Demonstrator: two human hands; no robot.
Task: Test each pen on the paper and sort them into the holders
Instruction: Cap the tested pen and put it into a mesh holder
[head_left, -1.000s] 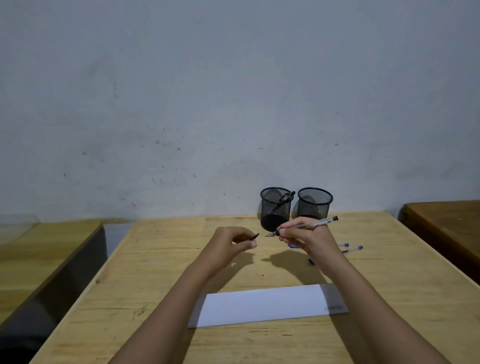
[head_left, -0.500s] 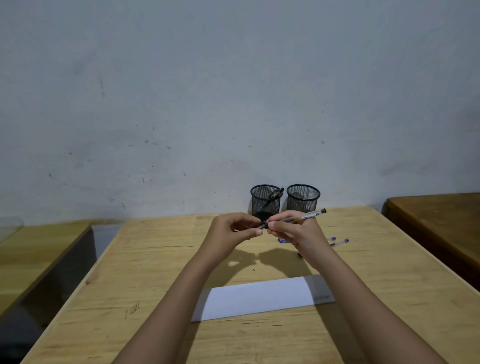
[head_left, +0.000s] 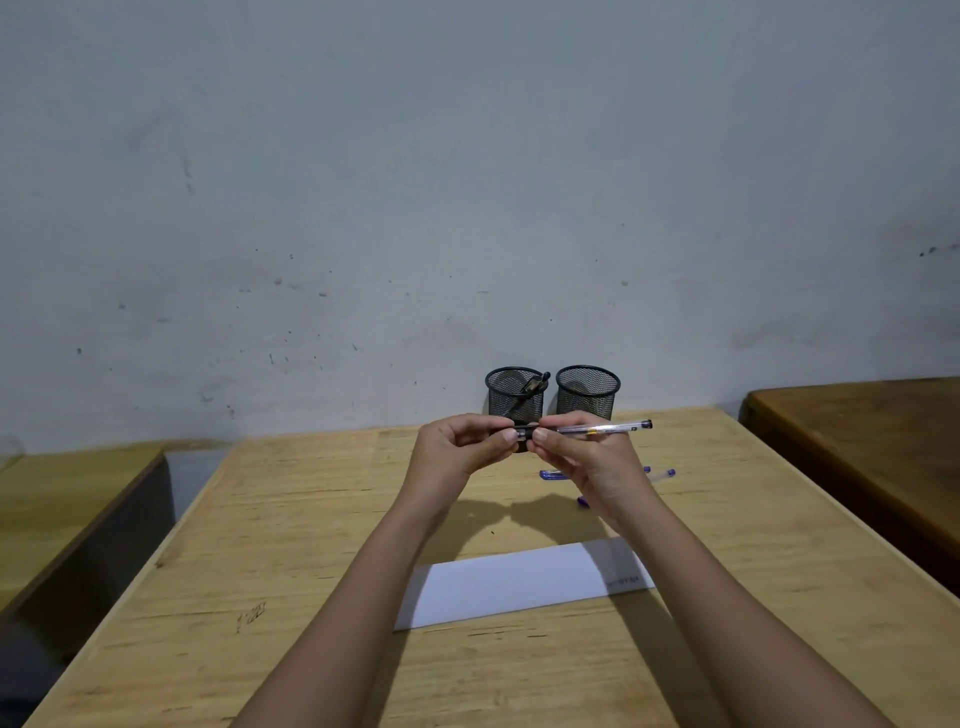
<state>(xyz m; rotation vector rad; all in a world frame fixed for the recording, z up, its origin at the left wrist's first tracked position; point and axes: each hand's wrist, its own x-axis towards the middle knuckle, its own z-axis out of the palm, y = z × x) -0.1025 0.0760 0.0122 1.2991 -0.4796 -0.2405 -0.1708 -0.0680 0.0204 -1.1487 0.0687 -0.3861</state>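
blue pens (head_left: 551, 475): partly behind right hand (head_left: 597, 462) | paper (head_left: 519, 582) print: too small to read

Nothing legible anywhere. On the right end of the white rectangular sheet of paper (head_left: 519, 587), a short line of small dark print (head_left: 628, 581) — too small and blurred to read. On the light wooden desk top (head_left: 311, 519), near the left edge, a dark scribbled mark (head_left: 252, 616) — no letters or digits to make out. Near the far end of the clear-barrelled plastic pen (head_left: 597, 429), a tiny dark printed patch (head_left: 634, 428), likewise unreadable.
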